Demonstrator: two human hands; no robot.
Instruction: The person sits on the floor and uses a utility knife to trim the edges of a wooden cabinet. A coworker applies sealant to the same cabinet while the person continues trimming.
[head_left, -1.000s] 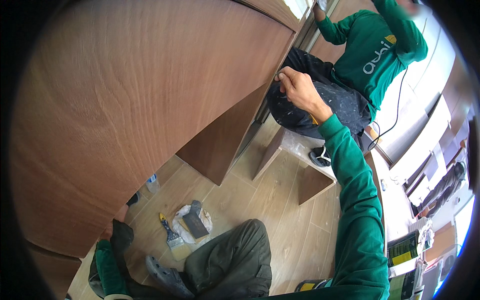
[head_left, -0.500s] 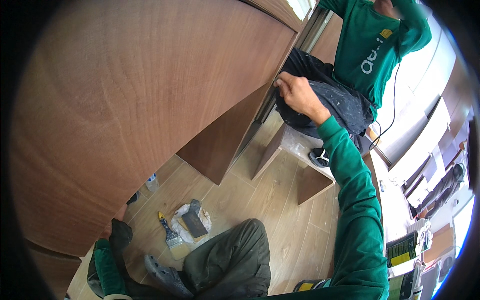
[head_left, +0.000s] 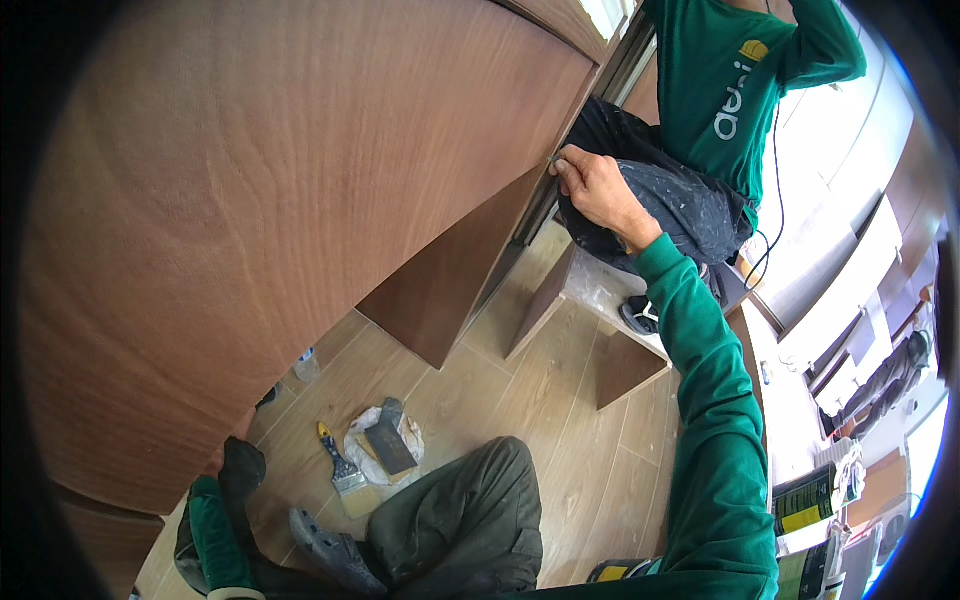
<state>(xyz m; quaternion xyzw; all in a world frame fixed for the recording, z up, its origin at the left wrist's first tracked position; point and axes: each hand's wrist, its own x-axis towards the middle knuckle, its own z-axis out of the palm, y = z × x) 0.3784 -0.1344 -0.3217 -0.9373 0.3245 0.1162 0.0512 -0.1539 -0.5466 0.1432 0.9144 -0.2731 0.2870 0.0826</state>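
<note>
My right hand (head_left: 600, 190) is raised at the far end of a brown wooden panel (head_left: 300, 190), thumb and fingers pinched together against its narrow edge. Whatever lies between those fingertips is too small or hidden to make out. The panel fills the left of the view. My left sleeve (head_left: 218, 535) comes in at the lower left and passes behind the panel's lower edge. Only a sliver of skin shows there, and the left fingers are hidden.
A person in a green shirt (head_left: 710, 100) sits on a small wooden bench (head_left: 640, 330) beyond my hand. On the tiled floor lie a paintbrush (head_left: 342, 462), a dark flat block (head_left: 390, 448) on white wrapping, and a clear bottle (head_left: 306, 366). Cans (head_left: 803, 503) stand at right.
The seated person's torso and raised arm have shifted slightly. My right hand keeps its place at the panel edge, with hardly any movement.
</note>
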